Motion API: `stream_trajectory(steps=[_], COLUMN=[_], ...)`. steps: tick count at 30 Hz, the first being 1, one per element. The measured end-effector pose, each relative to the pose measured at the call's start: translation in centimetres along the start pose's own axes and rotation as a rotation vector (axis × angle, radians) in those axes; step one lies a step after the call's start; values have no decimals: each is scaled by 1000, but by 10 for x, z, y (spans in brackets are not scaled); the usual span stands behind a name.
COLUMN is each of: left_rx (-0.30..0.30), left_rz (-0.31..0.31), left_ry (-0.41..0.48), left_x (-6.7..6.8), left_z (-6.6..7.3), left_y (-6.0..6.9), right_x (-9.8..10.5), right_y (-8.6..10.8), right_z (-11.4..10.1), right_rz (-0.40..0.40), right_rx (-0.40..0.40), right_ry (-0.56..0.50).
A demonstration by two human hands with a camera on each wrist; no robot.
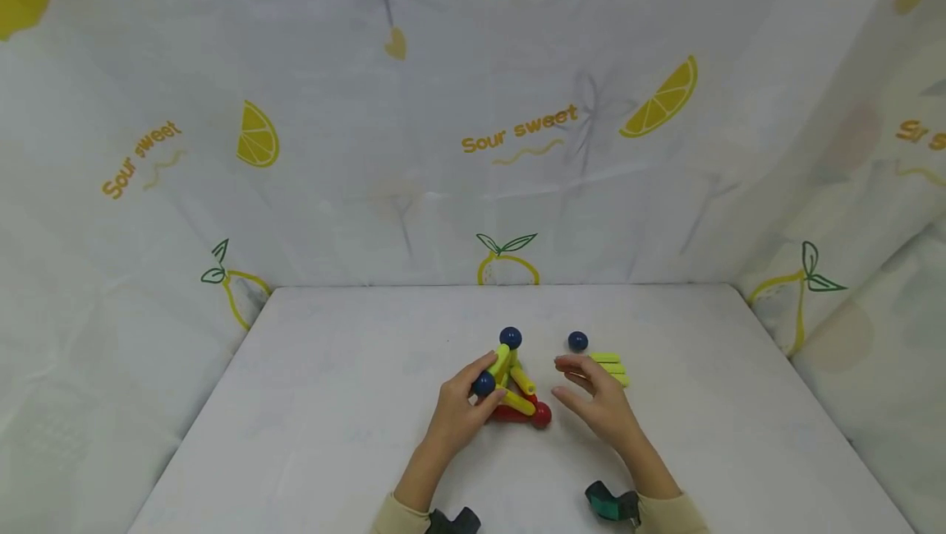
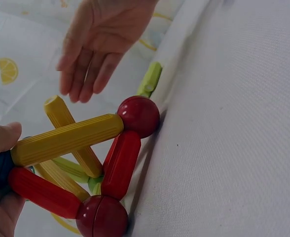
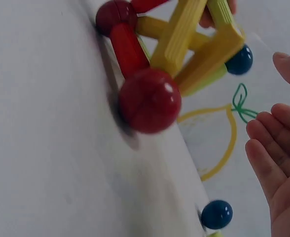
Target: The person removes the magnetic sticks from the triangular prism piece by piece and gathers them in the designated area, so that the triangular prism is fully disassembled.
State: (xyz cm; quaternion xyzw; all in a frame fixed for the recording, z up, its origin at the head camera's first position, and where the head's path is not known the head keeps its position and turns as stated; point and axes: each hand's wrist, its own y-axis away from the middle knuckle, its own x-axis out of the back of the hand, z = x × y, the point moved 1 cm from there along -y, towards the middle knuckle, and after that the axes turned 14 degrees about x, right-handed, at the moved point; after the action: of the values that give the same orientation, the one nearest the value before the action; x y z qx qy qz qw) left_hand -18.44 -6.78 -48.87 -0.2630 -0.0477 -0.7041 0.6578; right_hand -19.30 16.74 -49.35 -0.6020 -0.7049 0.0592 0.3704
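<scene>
A frame of magnetic sticks and balls stands on the table, with red balls (image 1: 542,415) and red sticks (image 2: 121,165) low down. Yellow sticks (image 2: 68,140) and yellow-green ones rise from it, and a blue ball (image 1: 511,338) sits at its far top. My left hand (image 1: 456,416) pinches another blue ball (image 1: 484,384) of the frame between thumb and fingers. One yellow stick (image 1: 522,379) sticks out with a free end towards the right. Beside the frame, apart from it, my right hand (image 1: 604,409) hovers with relaxed fingers, holding nothing.
A loose blue ball (image 1: 578,342) lies beyond the right hand. Several yellow-green sticks (image 1: 613,369) lie side by side just behind that hand. The white tabletop (image 1: 296,402) ends at a lemon-printed cloth (image 1: 414,222) at the back and sides.
</scene>
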Motion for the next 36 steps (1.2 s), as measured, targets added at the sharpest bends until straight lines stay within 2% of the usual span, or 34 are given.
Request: stream_trajectory(steps=[3, 6, 13, 21, 29, 36], left_rx=[-4, -11, -46, -50, -22, -18], left_rz=[4, 8, 20, 23, 21, 21], left_ry=[-7, -12, -13, -17, -20, -16], left_x=[0, 0, -3, -2, -1, 0], left_z=[1, 1, -1, -1, -1, 0], left_y=[0, 1, 1, 1, 0, 0], right_x=[-14, -26, -41, -45, -43, -39], right_y=[0, 1, 4, 4, 2, 2], right_z=[-7, -10, -16, -19, -21, -19], right_rz=[-9, 3, 28, 48, 79, 83], right_rx=[18, 57, 185, 218, 179, 39], right_ry=[-53, -59, 91, 181, 209, 226])
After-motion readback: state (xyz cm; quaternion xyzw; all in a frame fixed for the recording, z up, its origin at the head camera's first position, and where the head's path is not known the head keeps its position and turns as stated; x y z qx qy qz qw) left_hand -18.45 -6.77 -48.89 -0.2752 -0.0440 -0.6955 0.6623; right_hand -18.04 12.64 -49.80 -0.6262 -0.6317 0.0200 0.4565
